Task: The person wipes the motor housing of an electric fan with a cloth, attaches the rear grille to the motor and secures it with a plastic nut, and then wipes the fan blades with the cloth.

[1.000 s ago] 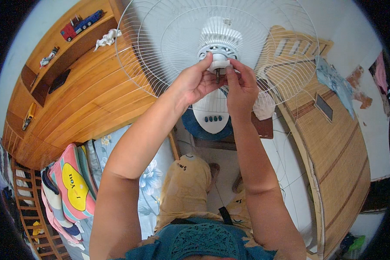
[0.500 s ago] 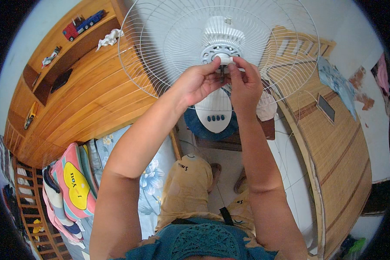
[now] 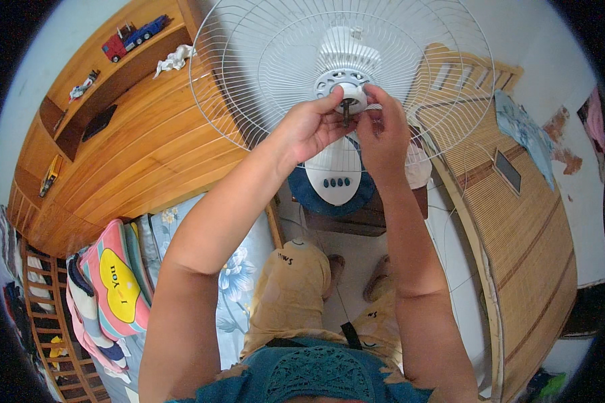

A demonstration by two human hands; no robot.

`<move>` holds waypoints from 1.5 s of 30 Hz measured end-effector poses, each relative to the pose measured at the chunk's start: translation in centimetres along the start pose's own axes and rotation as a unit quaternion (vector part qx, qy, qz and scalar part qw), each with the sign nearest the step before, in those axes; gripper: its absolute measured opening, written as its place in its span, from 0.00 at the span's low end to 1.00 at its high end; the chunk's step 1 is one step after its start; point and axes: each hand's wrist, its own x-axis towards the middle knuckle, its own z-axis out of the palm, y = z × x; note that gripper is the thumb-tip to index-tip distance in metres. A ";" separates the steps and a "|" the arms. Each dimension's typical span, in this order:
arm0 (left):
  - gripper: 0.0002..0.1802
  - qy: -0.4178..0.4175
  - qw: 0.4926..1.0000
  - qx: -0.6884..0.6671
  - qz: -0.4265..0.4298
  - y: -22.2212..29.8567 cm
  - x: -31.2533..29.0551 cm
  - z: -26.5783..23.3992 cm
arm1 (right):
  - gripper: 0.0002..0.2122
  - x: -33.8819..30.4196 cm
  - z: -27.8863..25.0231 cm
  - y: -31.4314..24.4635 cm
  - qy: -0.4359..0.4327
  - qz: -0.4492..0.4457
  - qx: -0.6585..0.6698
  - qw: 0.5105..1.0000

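White collar point(image 3: 358, 96) sits partly hidden behind fingers point(image 3: 330, 101).

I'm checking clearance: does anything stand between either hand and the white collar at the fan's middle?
Nothing visible does: the left hand and right hand are at opposite sides of the white collar. The wire guard lies behind the hands, not between.

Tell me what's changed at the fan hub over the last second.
The right hand has shifted slightly right, its thumb dropping lower beside the white ring, so more of the ring shows. The left hand keeps its thumb against the ring; the wire grille stays in place.
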 end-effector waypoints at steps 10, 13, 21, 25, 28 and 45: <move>0.15 -0.003 1.000 0.008 -0.004 0.4 -0.2 -0.4 | 0.29 0.0 0.9 -0.8 -0.006 -0.135 -0.215 0.967; 0.14 -0.005 1.000 0.004 -0.012 0.5 0.0 -0.9 | 0.28 0.3 1.1 -0.8 -0.013 -0.140 -0.225 0.964; 0.15 -0.018 0.999 -0.049 -0.013 0.3 0.2 -1.5 | 0.26 0.2 1.7 -0.4 0.013 -0.147 -0.203 0.968; 0.17 -0.044 0.995 -0.085 -0.019 0.3 0.3 -2.0 | 0.26 0.2 2.0 -0.4 0.019 -0.151 -0.198 0.968; 0.20 -0.013 0.997 -0.068 -0.017 0.0 0.5 -2.1 | 0.26 0.2 2.0 -0.3 0.021 -0.150 -0.206 0.967; 0.19 -0.041 0.998 -0.041 0.002 -0.2 0.6 -3.4 | 0.24 0.0 2.8 -0.2 0.034 -0.131 -0.191 0.972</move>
